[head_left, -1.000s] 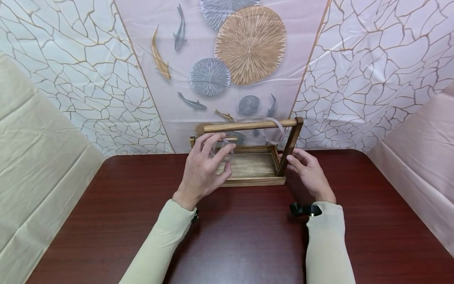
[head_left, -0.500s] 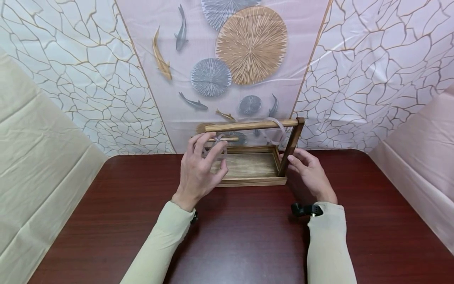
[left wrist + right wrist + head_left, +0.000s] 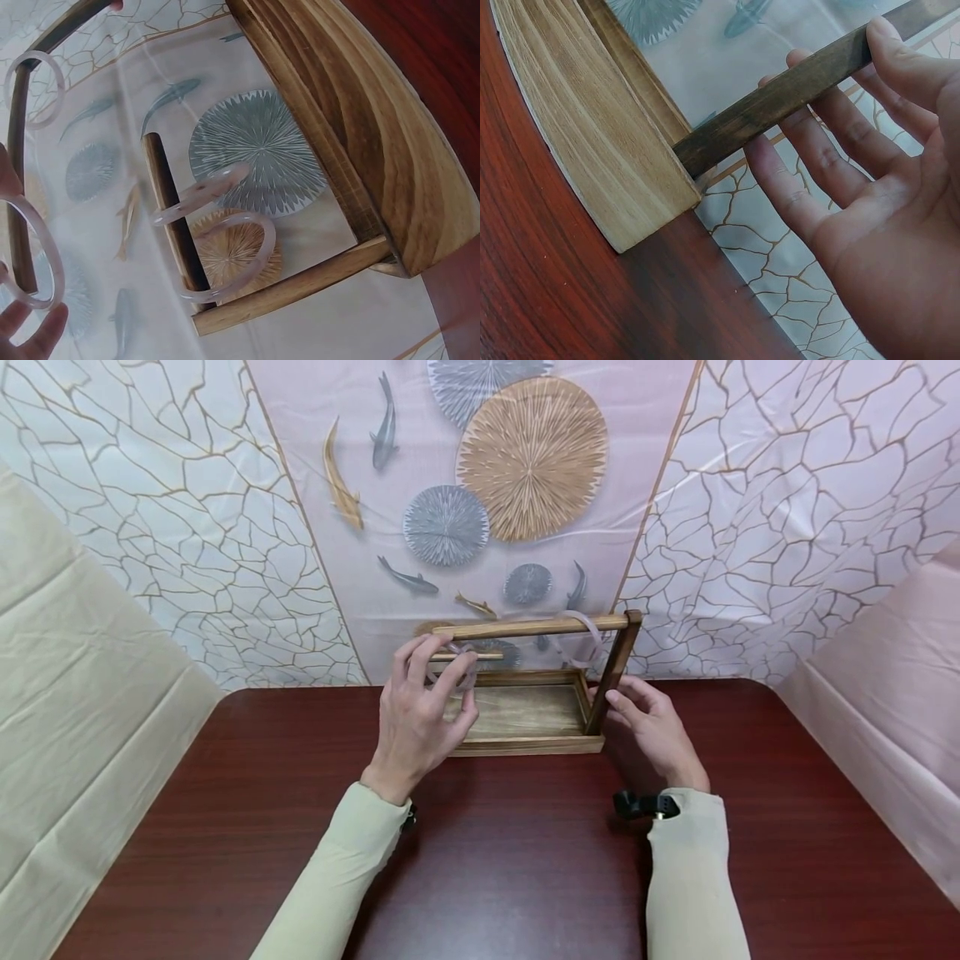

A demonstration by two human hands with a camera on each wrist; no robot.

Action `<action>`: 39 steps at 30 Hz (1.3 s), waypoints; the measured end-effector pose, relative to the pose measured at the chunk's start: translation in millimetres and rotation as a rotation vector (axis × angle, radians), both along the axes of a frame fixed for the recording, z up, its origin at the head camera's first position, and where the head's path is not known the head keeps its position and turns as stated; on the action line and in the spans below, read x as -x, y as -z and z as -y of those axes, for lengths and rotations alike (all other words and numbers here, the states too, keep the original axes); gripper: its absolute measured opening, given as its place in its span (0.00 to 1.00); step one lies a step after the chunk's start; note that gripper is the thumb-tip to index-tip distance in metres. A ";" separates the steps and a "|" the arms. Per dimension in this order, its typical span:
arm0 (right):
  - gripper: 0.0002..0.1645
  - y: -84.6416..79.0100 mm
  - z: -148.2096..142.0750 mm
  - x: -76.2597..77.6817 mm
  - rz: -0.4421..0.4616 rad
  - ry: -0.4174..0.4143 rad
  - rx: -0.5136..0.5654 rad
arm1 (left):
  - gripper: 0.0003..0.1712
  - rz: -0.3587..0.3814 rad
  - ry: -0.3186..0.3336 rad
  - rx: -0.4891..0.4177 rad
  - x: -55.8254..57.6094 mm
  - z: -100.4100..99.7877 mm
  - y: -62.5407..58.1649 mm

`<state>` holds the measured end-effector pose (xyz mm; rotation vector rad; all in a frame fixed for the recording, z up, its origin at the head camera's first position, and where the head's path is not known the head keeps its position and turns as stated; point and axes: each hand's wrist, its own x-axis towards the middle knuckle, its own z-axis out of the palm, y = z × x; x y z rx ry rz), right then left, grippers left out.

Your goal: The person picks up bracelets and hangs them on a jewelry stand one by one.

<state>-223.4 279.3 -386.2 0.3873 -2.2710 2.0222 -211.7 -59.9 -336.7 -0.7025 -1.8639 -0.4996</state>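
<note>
A wooden bangle stand (image 3: 525,745) has a tray base and two bars at different heights. My left hand (image 3: 412,714) pinches a pale translucent bangle (image 3: 54,259) at the free end of the upper bar (image 3: 525,627). Whether the bar passes through that ring I cannot tell. Another bangle (image 3: 596,639) hangs on the same bar near the right post (image 3: 617,668). My right hand (image 3: 877,172) grips this post, thumb on one side and fingers on the other. On the lower bar (image 3: 169,195), in the left wrist view, hang two more bangles (image 3: 264,251); my left hand mostly hides them in the head view.
The stand is at the back of a dark red table (image 3: 510,860). Close behind it hangs a printed cloth (image 3: 360,602) with fish and round motifs. Pale cloth panels (image 3: 97,710) rise along both sides.
My left hand has shifted a little to the left with the bangle, to the upper bar's free end. My right hand stays on the post, and the stand has not visibly moved.
</note>
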 end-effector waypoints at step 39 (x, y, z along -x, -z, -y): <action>0.18 1.3 0.7 0.3 -0.012 0.022 0.000 | 0.26 0.005 0.007 0.027 4.9 1.2 -14.3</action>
